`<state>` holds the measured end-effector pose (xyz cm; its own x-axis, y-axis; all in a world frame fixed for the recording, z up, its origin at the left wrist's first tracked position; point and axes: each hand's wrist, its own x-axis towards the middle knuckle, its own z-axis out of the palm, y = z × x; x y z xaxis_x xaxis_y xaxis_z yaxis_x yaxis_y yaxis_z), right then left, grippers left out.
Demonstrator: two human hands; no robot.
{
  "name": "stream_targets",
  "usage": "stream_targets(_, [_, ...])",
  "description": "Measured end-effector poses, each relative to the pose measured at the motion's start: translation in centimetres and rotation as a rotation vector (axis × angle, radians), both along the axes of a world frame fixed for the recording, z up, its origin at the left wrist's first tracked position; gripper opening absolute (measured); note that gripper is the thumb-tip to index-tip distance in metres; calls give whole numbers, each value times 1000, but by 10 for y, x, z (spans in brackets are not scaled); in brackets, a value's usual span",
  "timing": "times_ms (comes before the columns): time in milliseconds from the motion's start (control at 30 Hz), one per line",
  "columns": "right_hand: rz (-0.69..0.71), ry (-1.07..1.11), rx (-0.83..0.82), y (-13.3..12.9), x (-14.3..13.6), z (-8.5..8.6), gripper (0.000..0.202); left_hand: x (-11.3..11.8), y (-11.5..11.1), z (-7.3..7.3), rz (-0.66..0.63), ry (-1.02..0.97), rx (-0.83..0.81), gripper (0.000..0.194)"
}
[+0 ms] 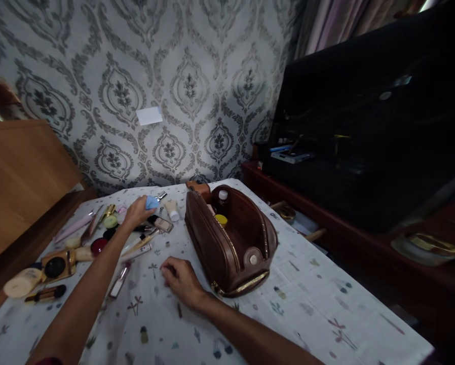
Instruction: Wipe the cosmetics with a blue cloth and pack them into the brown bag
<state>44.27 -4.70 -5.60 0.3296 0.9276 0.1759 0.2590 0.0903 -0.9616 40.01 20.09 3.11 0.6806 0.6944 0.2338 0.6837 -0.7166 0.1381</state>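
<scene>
My left hand [137, 212] reaches over the cosmetics at the far left of the table, its fingers closed on a light blue item [152, 202]. Beside it lie a cream tube [172, 210] and a bottle with a dark cap [161, 223]. My right hand [182, 281] rests on the patterned cloth with its fingers curled; whether anything is in them is hidden. Just right of it stands a brown leather bag [212, 243], unzipped, holding a dark bottle with a white cap [223, 196] and a yellow-lidded item [221, 220].
Several cosmetics, including a round black compact [55, 266] and a beige round case [23, 283], spread over the left side. A wooden cabinet [26, 177] stands left. A large black screen [364, 126] and dark red furniture [349, 253] flank the table's right.
</scene>
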Motion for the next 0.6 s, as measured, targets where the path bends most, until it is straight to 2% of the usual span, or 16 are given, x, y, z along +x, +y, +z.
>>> stream_targets(133, [25,193,21,2,2,-2,20,-41,-52,7,-119,-80,-42,23])
stream_targets(267, [6,350,67,0,4,2,47,-87,-113,-3,-219,-163,-141,27])
stream_targets(333, [-27,355,87,-1,4,5,50,-105,-137,-11,-270,-201,-179,34])
stream_targets(500, [14,272,57,-6,-4,6,47,-128,-174,-28,-238,-53,-157,31])
stream_targets(600, [36,234,58,-13,-8,9,46,-128,-186,-33,-205,-45,-82,42])
